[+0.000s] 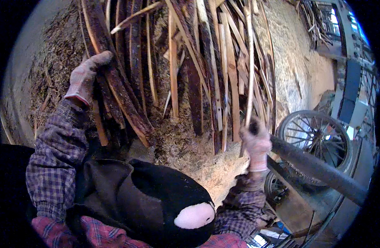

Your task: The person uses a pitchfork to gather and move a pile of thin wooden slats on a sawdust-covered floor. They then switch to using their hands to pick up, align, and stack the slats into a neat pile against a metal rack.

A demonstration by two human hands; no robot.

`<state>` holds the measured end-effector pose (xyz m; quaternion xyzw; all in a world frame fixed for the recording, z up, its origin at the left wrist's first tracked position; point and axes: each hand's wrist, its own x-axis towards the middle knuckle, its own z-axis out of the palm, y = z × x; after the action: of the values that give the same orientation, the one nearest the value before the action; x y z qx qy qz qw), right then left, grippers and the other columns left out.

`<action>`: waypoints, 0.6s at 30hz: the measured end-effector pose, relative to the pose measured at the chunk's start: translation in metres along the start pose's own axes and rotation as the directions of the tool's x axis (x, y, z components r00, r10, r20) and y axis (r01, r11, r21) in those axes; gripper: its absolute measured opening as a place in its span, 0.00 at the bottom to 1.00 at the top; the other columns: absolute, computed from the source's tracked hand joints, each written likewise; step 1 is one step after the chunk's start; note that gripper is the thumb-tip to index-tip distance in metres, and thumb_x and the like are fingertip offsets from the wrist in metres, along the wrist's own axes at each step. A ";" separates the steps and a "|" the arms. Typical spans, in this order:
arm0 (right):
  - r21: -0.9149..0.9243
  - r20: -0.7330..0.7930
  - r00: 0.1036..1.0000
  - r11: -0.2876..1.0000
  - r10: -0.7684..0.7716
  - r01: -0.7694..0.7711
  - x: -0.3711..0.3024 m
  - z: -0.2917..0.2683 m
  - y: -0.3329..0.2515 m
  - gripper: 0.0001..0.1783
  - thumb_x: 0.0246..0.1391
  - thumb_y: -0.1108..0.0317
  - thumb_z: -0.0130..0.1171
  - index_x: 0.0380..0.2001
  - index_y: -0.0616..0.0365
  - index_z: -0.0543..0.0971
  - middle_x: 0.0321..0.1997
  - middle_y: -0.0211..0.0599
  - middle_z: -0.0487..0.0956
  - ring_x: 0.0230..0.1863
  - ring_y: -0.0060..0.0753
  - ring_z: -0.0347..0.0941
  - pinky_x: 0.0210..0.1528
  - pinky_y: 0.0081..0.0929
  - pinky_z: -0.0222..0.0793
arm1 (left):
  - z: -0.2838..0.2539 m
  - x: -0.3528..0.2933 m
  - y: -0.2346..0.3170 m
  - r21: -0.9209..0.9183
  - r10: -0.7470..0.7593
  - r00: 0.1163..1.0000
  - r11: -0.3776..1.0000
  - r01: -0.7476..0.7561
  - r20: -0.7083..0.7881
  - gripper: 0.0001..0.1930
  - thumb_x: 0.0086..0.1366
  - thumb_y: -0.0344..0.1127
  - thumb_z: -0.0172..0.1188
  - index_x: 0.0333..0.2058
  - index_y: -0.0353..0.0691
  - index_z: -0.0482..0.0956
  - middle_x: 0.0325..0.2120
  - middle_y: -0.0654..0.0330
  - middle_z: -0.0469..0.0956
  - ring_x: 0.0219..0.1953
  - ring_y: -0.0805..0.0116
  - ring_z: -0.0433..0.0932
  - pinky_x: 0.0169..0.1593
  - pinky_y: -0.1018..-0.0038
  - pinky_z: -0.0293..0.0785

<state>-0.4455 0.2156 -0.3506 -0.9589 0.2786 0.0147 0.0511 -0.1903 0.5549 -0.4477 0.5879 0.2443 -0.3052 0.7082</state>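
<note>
A big heap of long wood slabs and thin strips [186,62], many with dark bark, fills the upper middle of the view. My left hand [86,76], in a worn grey work glove, reaches up and rests on a dark bark slab [115,87] at the heap's left side. My right hand [256,144], also gloved, is closed around the lower end of a thin pale strip [250,70] that stands nearly upright. Plaid sleeves cover both forearms. A dark garment hangs in front of my chest.
Pale sawdust [217,169] lies piled beneath the slabs and spreads up the right side. A spoked cart wheel [316,134] and a thick dark handle bar [318,169] stand at the right. Loose bark litter covers the ground at the left.
</note>
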 end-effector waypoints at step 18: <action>0.638 0.531 0.807 0.505 0.258 -0.581 -0.015 0.105 -0.058 0.37 0.31 0.82 0.64 0.49 0.62 0.62 0.43 0.39 0.71 0.40 0.38 0.72 0.35 0.29 0.74 | -0.005 0.001 -0.006 0.089 0.057 0.995 0.995 -0.050 -0.086 0.17 0.53 0.42 0.60 0.39 0.38 0.77 0.37 0.63 0.76 0.38 0.71 0.74 0.45 0.76 0.69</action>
<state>-0.4270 0.2831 -0.4486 -0.7183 0.4704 0.0844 0.5056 -0.1938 0.5594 -0.4535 0.6375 0.2461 -0.2700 0.6784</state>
